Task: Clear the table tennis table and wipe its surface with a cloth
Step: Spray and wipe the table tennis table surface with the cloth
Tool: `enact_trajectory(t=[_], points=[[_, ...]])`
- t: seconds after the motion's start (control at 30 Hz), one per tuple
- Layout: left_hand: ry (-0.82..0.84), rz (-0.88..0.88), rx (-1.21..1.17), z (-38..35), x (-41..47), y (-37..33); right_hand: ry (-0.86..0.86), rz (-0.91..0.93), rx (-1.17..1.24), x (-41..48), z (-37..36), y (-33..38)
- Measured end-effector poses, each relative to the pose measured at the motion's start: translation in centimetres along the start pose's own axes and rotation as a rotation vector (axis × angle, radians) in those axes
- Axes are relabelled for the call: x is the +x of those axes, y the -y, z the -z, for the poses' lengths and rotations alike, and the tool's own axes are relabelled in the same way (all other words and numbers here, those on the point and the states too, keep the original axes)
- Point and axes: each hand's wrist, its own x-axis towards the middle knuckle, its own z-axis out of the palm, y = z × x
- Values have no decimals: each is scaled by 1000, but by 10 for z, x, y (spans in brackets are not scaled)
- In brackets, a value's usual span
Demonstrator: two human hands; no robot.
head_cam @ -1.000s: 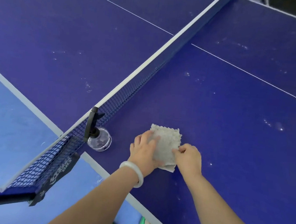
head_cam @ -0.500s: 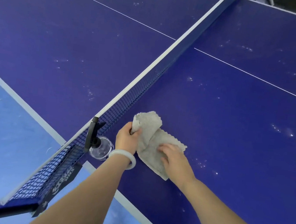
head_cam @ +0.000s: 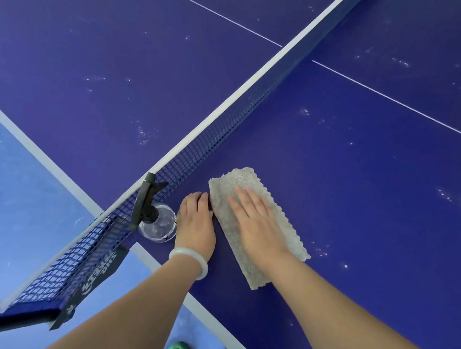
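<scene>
A grey cloth (head_cam: pixel 226 191) lies unfolded as a long strip on the dark blue table tennis table (head_cam: pixel 366 174), just right of the net. My right hand (head_cam: pixel 258 225) lies flat on the cloth's middle with straight fingers. My left hand (head_cam: pixel 196 222), a pale bangle on its wrist, rests on the table at the cloth's left edge, fingertips touching that edge; whether it pinches the cloth I cannot tell.
The net (head_cam: pixel 197 153) runs diagonally from the near left post (head_cam: pixel 9 319) to the far right. A clear spray bottle with a black trigger (head_cam: pixel 156 220) stands by the net, close to my left hand. White specks dot the surface. Blue floor lies to the left.
The folded cloth has been opened out into a long strip. My right hand went from pinching it to lying flat on it; my left hand lowered its raised end to the table.
</scene>
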Motion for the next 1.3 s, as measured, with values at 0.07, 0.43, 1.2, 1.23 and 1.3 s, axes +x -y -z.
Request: enact_trajectory(t=[0.07, 0.43, 1.2, 1.23, 1.3], points=[[22, -38, 67, -10, -9, 7, 64, 78, -121, 8, -13, -3], [-23, -163, 297, -24, -16, 22, -98, -468, -162, 17, -34, 0], [-6, -203, 212, -21, -19, 23, -81, -614, -172, -78, -26, -37], [-7, -204, 215, -22, -19, 23, -74, -754, -141, -74, -18, -51], [-13, -200, 212, -23, -19, 24, -91, -939, -121, -60, -14, -53]])
